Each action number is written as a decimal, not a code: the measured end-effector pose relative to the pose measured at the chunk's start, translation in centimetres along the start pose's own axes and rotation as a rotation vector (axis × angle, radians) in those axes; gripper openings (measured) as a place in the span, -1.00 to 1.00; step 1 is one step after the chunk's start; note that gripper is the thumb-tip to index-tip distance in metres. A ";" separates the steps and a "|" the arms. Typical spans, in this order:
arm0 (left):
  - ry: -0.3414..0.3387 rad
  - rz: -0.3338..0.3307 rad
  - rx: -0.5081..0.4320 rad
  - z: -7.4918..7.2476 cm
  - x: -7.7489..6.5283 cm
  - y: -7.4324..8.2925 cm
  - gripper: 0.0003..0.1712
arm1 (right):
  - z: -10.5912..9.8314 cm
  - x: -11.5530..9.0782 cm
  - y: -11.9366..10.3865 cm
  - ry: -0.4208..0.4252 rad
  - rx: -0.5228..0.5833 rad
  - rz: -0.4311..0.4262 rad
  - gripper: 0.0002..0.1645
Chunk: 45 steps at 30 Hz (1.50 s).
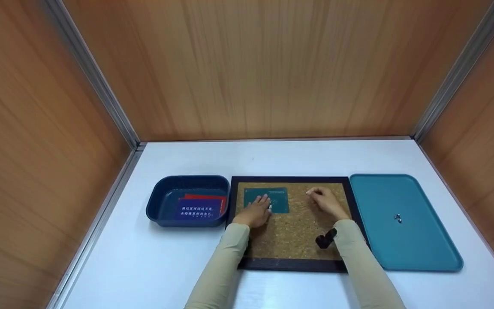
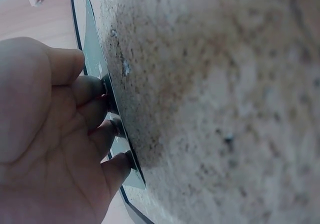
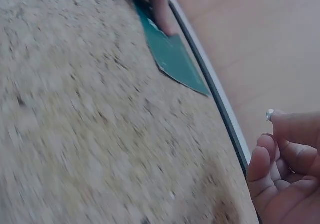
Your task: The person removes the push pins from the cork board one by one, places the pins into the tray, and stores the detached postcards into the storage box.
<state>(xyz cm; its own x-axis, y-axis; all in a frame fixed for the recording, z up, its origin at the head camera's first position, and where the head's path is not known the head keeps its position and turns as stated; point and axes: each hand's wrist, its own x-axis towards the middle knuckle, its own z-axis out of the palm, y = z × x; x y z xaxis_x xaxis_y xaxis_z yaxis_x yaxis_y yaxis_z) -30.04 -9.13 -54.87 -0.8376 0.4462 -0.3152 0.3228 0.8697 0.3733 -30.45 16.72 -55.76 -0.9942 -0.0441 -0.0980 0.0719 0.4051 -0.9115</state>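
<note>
A green card [image 1: 279,197] with pale print lies on the upper left of the cork board [image 1: 292,236]. My left hand [image 1: 254,212] rests on that card with its fingers extended. Seen in the left wrist view, the fingertips [image 2: 120,166] press the card [image 2: 92,44] along its lower part. Over the upper right of the board, my right hand [image 1: 326,201] pinches a small, shiny pushpin [image 3: 270,115] between thumb and finger, right of the card. Its point is hidden in the right wrist view.
On the left stands a dark blue basin [image 1: 157,208] holding a purple card [image 1: 197,209] and a red card [image 1: 204,197]. A teal tray [image 1: 418,244] lies right of the board, with several small silver pins [image 1: 397,218] on it. Wood-grain panels [image 1: 272,68] surround the table.
</note>
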 end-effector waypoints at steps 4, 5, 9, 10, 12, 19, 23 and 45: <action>-0.002 0.000 -0.005 0.0 -0.1 -0.2 -0.40 | -1.4 -0.2 0.2 0.007 -0.021 0.010 -0.68; -0.001 -0.001 -0.007 0.0 -0.1 -0.2 -0.40 | -1.7 -0.3 0.3 0.009 -0.031 0.005 -0.67; -0.005 -0.011 -0.008 0.0 -0.1 -0.3 -0.40 | -3.0 -0.7 0.6 0.018 -0.023 0.012 -0.61; -0.006 -0.012 -0.010 0.0 -0.1 -0.4 -0.40 | -3.2 -0.8 0.7 0.021 -0.018 0.017 -0.60; -0.005 -0.008 -0.015 0.0 -0.1 -0.4 -0.40 | -3.8 -1.1 0.9 0.032 0.016 0.029 -0.60; -0.004 0.008 -0.024 -0.1 -0.3 -0.7 -0.40 | -5.7 -2.1 1.7 0.052 0.157 0.053 -0.55; -0.008 0.008 -0.020 -0.2 -0.4 -0.8 -0.40 | -6.8 -2.5 2.1 0.069 0.191 0.060 -0.51; -0.017 0.016 0.006 -0.3 -0.4 -0.8 -0.40 | -12.3 -5.4 4.9 0.129 0.083 0.096 -0.36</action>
<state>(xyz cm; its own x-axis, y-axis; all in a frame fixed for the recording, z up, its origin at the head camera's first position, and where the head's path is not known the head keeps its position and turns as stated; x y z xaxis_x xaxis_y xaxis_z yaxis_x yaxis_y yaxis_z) -30.06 -10.05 -54.81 -0.8247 0.4635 -0.3241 0.3388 0.8637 0.3730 -25.74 30.18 -54.78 -0.9841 0.1110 -0.1389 0.1680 0.3250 -0.9307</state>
